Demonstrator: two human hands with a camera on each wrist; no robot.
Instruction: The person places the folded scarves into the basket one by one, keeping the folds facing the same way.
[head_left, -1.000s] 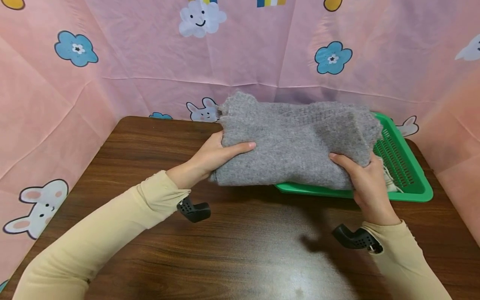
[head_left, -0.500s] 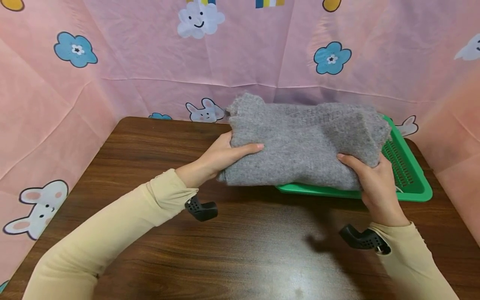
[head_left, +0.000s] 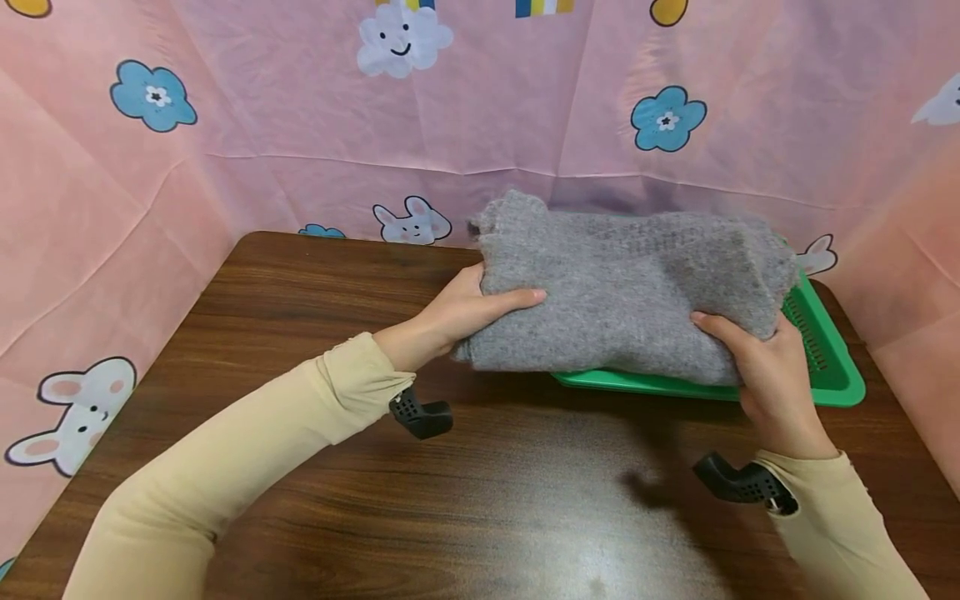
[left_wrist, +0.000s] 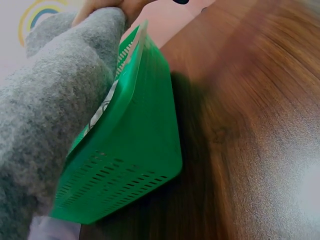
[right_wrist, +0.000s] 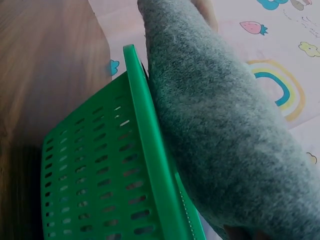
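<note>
A folded grey knit garment [head_left: 622,308] is held out level between my two hands, ribbed along part of its top. My left hand [head_left: 457,312] grips its left end, thumb lying across the front and fingers hidden behind. At the other end, my right hand [head_left: 776,375] grips the lower right corner the same way. Beneath and behind the garment stands a green plastic basket [head_left: 836,354], mostly covered by it in the head view. Both wrist views show the woolly cloth [left_wrist: 55,110] close over the slotted basket's rim [right_wrist: 150,145].
The basket rests on a dark wooden table [head_left: 525,483] near its right back corner. Inside it, some whitish patterned cloth [left_wrist: 106,104] shows past the rim. A pink printed curtain [head_left: 510,108] hangs round the table's back and sides.
Both hands have moved steadily to the right with the grey garment, which now covers more of the basket. The basket itself has stayed in place.
</note>
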